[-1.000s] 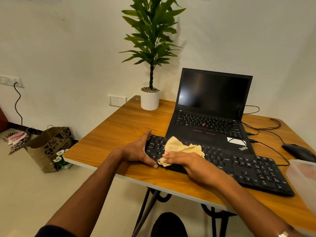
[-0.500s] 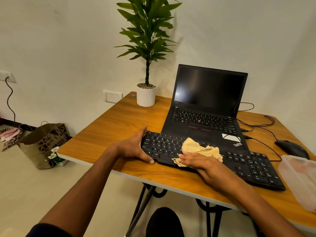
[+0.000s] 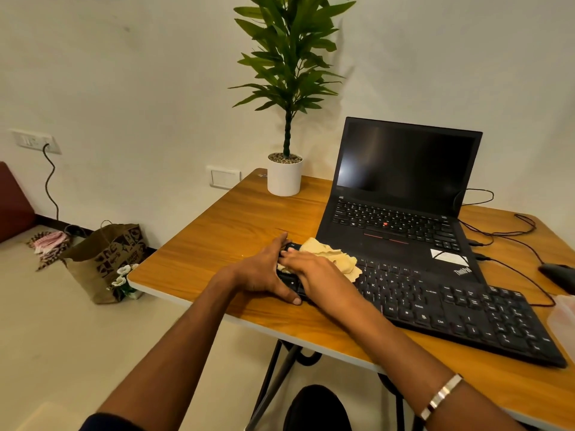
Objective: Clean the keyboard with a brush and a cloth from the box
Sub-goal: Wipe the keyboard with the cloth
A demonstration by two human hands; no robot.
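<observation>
A black external keyboard [image 3: 451,309] lies on the wooden table [image 3: 217,244], in front of an open black laptop [image 3: 401,194]. My right hand [image 3: 311,272] presses a crumpled yellow cloth [image 3: 336,259] onto the keyboard's left end. My left hand [image 3: 264,272] grips that same left end, thumb along the front edge. The plastic box [image 3: 563,318] shows only partly at the right edge. No brush is in view.
A potted plant [image 3: 284,178] stands at the table's back left. A black mouse [image 3: 557,272] and cables [image 3: 504,237] lie to the right of the laptop. A brown paper bag [image 3: 105,259] sits on the floor at the left.
My right hand has slid the cloth leftward along the keyboard, from its middle-left keys to its left end beside my left hand. The camera view has shifted.
</observation>
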